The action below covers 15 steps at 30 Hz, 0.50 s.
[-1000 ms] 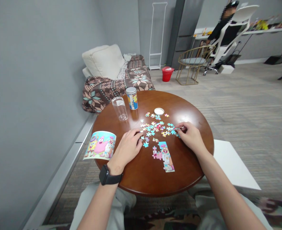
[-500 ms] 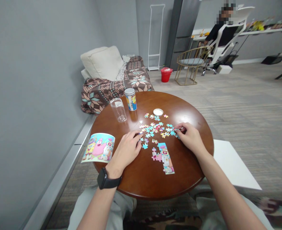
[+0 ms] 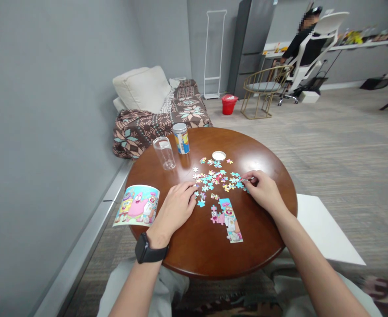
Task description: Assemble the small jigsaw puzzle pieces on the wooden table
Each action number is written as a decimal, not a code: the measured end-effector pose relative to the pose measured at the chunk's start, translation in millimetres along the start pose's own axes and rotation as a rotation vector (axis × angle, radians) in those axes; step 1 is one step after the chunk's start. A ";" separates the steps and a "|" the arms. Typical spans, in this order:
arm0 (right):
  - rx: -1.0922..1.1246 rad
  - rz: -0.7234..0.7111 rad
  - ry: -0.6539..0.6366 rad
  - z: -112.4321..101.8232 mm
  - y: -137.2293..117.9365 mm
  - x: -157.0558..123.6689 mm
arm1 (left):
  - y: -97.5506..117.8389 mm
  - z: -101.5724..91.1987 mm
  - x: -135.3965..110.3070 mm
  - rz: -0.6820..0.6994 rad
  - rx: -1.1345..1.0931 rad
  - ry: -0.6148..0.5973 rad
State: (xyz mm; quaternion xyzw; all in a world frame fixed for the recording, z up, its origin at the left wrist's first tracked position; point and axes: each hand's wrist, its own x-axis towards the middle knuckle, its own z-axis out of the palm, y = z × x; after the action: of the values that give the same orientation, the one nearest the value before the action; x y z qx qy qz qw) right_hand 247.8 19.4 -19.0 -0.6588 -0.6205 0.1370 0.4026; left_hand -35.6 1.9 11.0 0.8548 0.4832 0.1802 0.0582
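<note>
Loose jigsaw puzzle pieces [image 3: 210,179], mostly light blue, pink and yellow, lie scattered mid-table. Nearer me is a joined section of puzzle [image 3: 232,221] showing cartoon figures, with a pink part on its left side. My left hand [image 3: 177,203], wearing a black watch, rests on the table with its thumb apart, its fingertips at the left edge of the pieces. At the right edge of the pile, my right hand [image 3: 262,190] pinches a small puzzle piece, mostly hidden by its fingers. A printed picture sheet [image 3: 137,206] of similar cartoon figures curves over the table's left edge.
On the round wooden table [image 3: 197,255] stand a transparent jar [image 3: 165,154] and a printed tin [image 3: 181,140]; a round lid [image 3: 219,156] lies beyond the pieces. A white board [image 3: 326,229] is at the right. Further off, a person sits in a white chair [image 3: 329,31].
Both hands stay almost in place over the same spots. The whole view shifts slightly; the pieces and the joined section look unchanged. The seated person's head has moved a little.
</note>
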 end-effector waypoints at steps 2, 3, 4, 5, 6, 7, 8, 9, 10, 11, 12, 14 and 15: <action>-0.006 0.001 0.005 -0.2 -0.7 0.4 | 0.8 -0.5 -1.0 -0.002 0.003 -0.004; -0.008 0.000 0.006 -0.4 -1.2 0.6 | 1.2 -1.1 -1.3 -0.006 -0.001 -0.006; -0.009 -0.001 0.005 -0.5 -1.6 0.8 | 1.6 -1.8 -1.5 -0.013 -0.009 -0.006; -0.009 -0.001 0.005 -0.6 -2.0 0.9 | 1.9 -2.5 -1.5 -0.022 -0.018 -0.005; -0.010 0.000 0.005 -0.6 -2.4 0.8 | 2.0 -3.4 -1.3 -0.031 -0.028 -0.004; -0.012 0.003 0.007 -0.6 -2.6 0.8 | 2.1 -4.1 -0.8 -0.039 -0.038 -0.002; -0.013 0.007 0.007 -0.6 -2.7 0.6 | 2.0 -4.8 -0.3 -0.044 -0.045 -0.001; -0.015 0.010 0.006 -0.4 -2.6 0.5 | 1.8 -5.4 0.4 -0.045 -0.047 0.000; -0.017 0.012 0.004 -0.3 -2.5 0.3 | 1.5 -5.7 1.1 -0.044 -0.047 0.000; -0.018 0.011 0.000 -0.1 -2.2 0.2 | 1.2 -5.9 1.7 -0.038 -0.043 0.000; -0.018 0.006 -0.004 0.0 -2.0 0.0 | 0.9 -6.0 2.2 -0.031 -0.037 -0.001; -0.020 -0.006 -0.004 0.4 -1.5 -0.2 | 0.4 -5.7 2.6 -0.025 -0.021 -0.007; -0.022 -0.011 -0.002 0.5 -1.4 -0.3 | 0.1 -5.4 2.3 -0.027 -0.012 -0.011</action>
State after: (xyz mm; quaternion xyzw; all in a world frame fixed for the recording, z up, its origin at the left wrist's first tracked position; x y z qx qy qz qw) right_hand 246.4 19.2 -18.5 -0.6596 -0.6261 0.1285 0.3954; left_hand -36.4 3.4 16.7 0.8488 0.4932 0.1775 0.0684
